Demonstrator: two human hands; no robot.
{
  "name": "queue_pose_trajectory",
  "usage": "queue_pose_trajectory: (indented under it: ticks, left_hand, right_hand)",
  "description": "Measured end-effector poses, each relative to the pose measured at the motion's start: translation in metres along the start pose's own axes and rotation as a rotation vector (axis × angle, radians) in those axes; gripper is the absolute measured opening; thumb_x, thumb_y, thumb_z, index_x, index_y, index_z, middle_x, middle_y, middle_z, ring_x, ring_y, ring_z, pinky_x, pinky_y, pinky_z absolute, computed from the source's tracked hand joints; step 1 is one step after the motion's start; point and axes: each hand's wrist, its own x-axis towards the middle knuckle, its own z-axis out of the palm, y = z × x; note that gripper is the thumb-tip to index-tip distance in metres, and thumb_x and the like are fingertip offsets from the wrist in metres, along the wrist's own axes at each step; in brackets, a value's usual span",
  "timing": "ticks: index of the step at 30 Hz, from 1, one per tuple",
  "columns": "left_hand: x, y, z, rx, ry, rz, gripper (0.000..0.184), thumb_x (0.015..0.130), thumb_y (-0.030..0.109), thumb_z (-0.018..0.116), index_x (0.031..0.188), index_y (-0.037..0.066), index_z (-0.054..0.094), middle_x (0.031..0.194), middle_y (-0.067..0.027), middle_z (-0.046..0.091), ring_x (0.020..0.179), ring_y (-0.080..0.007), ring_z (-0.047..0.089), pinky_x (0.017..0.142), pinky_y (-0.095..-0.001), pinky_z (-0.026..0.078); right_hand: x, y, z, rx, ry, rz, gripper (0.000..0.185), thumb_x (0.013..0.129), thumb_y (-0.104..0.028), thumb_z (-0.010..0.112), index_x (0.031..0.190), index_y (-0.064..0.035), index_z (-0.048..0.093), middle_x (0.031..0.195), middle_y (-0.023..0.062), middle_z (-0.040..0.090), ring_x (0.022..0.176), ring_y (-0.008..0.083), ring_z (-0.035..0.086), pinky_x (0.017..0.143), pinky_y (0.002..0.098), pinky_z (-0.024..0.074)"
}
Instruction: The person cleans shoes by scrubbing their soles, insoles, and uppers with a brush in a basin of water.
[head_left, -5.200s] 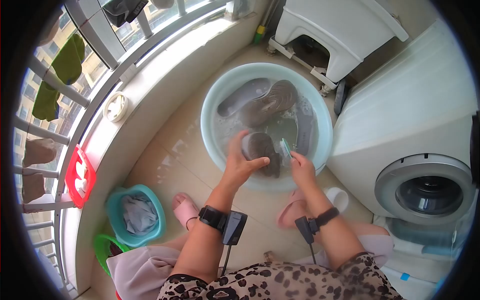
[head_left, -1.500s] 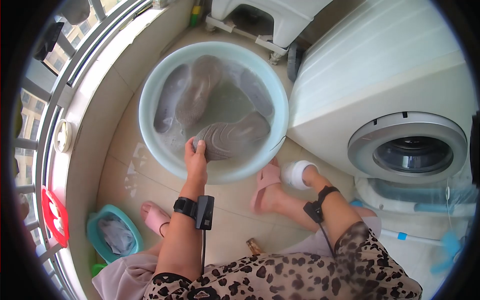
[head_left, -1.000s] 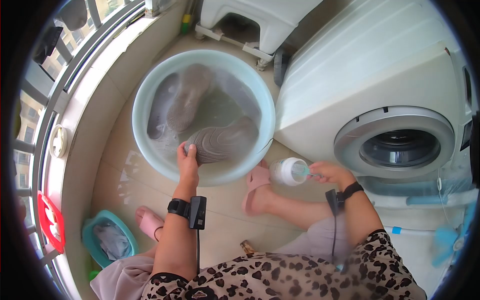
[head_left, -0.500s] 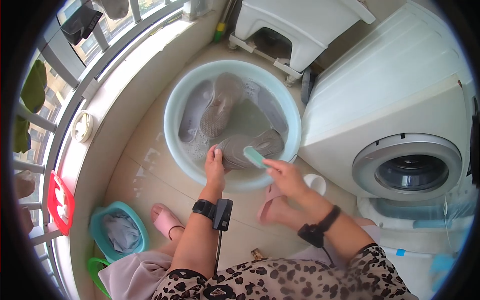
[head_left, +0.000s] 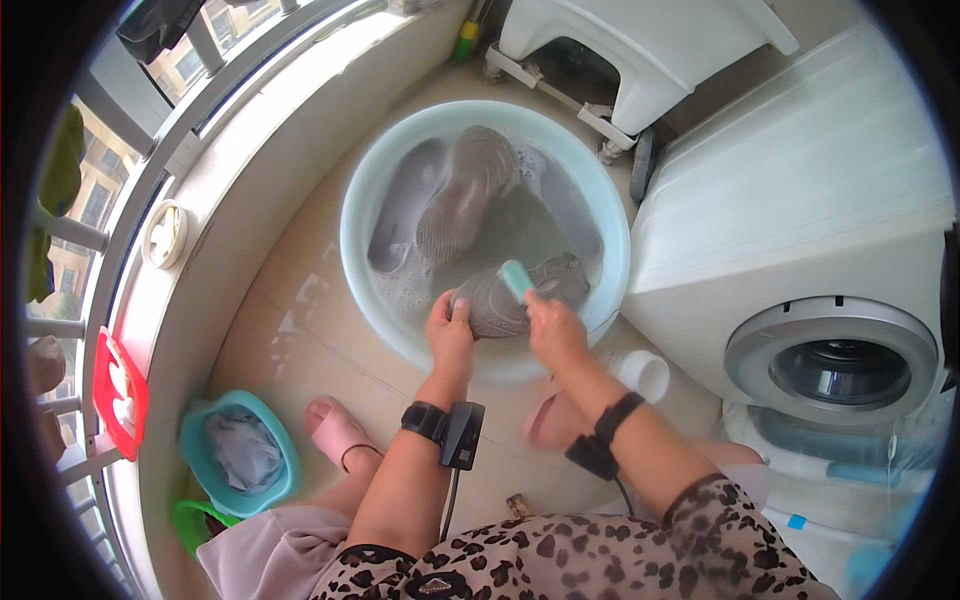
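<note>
In the head view, the change is in the right hand: a second ago it held the brush in the mouth of the white cup, and now the brush is over the sole of the near shoe. That seems to put the work back at scrubbing the sole. Whether the bristles press on it is hard to tell. The right hand's fingers are closed around the brush handle. The left hand pinches one end of the near shoe between thumb and fingers, as it did a second ago.

The near shoe lies sole up on the near side of the blue basin. The basin also holds cloudy, sudsy water, a second shoe, sole up, and two flat grey pieces, one along the left wall, the other along the right. The white cup is just beside the basin; its contents cannot be made out. A teal tub holds pale cloth; the red basket holds small white things.
</note>
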Motion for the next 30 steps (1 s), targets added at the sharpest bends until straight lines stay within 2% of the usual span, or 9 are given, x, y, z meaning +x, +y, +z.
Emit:
queue_pose_trajectory:
  ticks: [6, 10, 14, 17, 21, 23, 25, 28, 30]
  left_hand:
    - [0.016, -0.012, -0.004, 0.017, 0.082, 0.067, 0.027, 0.093, 0.014, 0.052, 0.116, 0.000, 0.054, 0.093, -0.0029, 0.059, 0.078, -0.0093, 0.054, 0.065, -0.0234, 0.045]
    - [-0.001, 0.006, 0.004, 0.037, 0.057, 0.025, 0.028, 0.093, 0.015, 0.052, 0.116, -0.001, 0.053, 0.093, -0.0024, 0.059, 0.078, -0.0082, 0.054, 0.067, -0.0223, 0.045]
    - [0.020, -0.020, -0.007, 0.076, 0.060, 0.086, 0.027, 0.094, 0.019, 0.053, 0.119, 0.009, 0.052, 0.097, 0.0002, 0.058, 0.081, -0.0103, 0.057, 0.065, -0.0303, 0.054]
    - [0.015, -0.007, -0.009, 0.040, 0.016, -0.039, 0.027, 0.094, 0.019, 0.053, 0.119, 0.009, 0.052, 0.101, -0.0005, 0.058, 0.085, -0.0110, 0.057, 0.067, -0.0313, 0.054]
    - [0.003, -0.004, -0.001, 0.038, 0.010, 0.034, 0.027, 0.094, 0.016, 0.052, 0.118, 0.005, 0.052, 0.100, -0.0028, 0.059, 0.085, -0.0120, 0.058, 0.070, -0.0283, 0.051]
    - [0.004, -0.005, 0.003, 0.008, 0.004, 0.114, 0.027, 0.094, 0.012, 0.050, 0.117, -0.001, 0.052, 0.099, -0.0046, 0.060, 0.088, -0.0118, 0.055, 0.078, -0.0251, 0.045]
    - [0.008, -0.010, 0.001, -0.008, 0.009, 0.100, 0.026, 0.093, 0.011, 0.050, 0.117, -0.001, 0.053, 0.100, -0.0049, 0.060, 0.088, -0.0115, 0.055, 0.077, -0.0252, 0.045]
    - [0.010, -0.008, -0.003, -0.008, 0.042, 0.050, 0.026, 0.093, 0.009, 0.050, 0.116, -0.002, 0.052, 0.100, -0.0053, 0.060, 0.087, -0.0112, 0.055, 0.079, -0.0251, 0.044]
    - [0.012, -0.008, -0.006, 0.026, 0.031, 0.072, 0.026, 0.093, 0.011, 0.050, 0.117, 0.000, 0.052, 0.099, -0.0046, 0.060, 0.085, -0.0113, 0.056, 0.074, -0.0265, 0.047]
  right_hand:
    - [-0.054, -0.026, 0.012, 0.260, -0.017, -0.197, 0.026, 0.088, -0.012, 0.052, 0.112, -0.0071, 0.062, 0.082, 0.0202, 0.060, 0.068, 0.0401, 0.060, 0.059, 0.0473, 0.0480]
    - [-0.021, 0.041, 0.005, -0.126, 0.060, 0.047, 0.026, 0.089, -0.013, 0.050, 0.110, -0.0068, 0.062, 0.070, 0.0194, 0.059, 0.065, 0.0395, 0.060, 0.058, 0.0473, 0.0486]
    - [-0.024, 0.016, 0.005, 0.275, 0.003, 0.127, 0.027, 0.088, -0.012, 0.053, 0.112, -0.0046, 0.063, 0.076, 0.0188, 0.060, 0.071, 0.0384, 0.058, 0.066, 0.0457, 0.0476]
    - [-0.040, -0.046, 0.012, 0.234, -0.063, -0.152, 0.028, 0.087, -0.011, 0.054, 0.113, -0.0053, 0.062, 0.074, 0.0183, 0.059, 0.071, 0.0371, 0.059, 0.064, 0.0454, 0.0475]
    - [0.013, 0.040, 0.004, -0.165, -0.018, 0.170, 0.026, 0.085, -0.009, 0.052, 0.108, -0.0032, 0.062, 0.074, 0.0208, 0.060, 0.069, 0.0393, 0.060, 0.059, 0.0475, 0.0480]
    - [0.015, 0.045, 0.006, 0.025, 0.079, 0.209, 0.024, 0.084, -0.008, 0.053, 0.105, -0.0027, 0.063, 0.072, 0.0219, 0.061, 0.067, 0.0388, 0.060, 0.057, 0.0474, 0.0481]
    - [-0.001, 0.003, 0.023, 0.215, 0.190, -0.102, 0.021, 0.083, -0.007, 0.053, 0.101, -0.0018, 0.063, 0.071, 0.0223, 0.061, 0.065, 0.0391, 0.061, 0.057, 0.0474, 0.0480]
    - [-0.005, -0.046, 0.010, 0.213, -0.070, -0.149, 0.027, 0.086, -0.009, 0.054, 0.108, 0.0022, 0.063, 0.080, 0.0252, 0.062, 0.073, 0.0391, 0.062, 0.064, 0.0445, 0.0486]
    - [0.023, 0.007, 0.010, 0.026, -0.009, 0.034, 0.025, 0.083, -0.009, 0.054, 0.105, -0.0003, 0.064, 0.073, 0.0234, 0.061, 0.069, 0.0403, 0.061, 0.062, 0.0469, 0.0484]
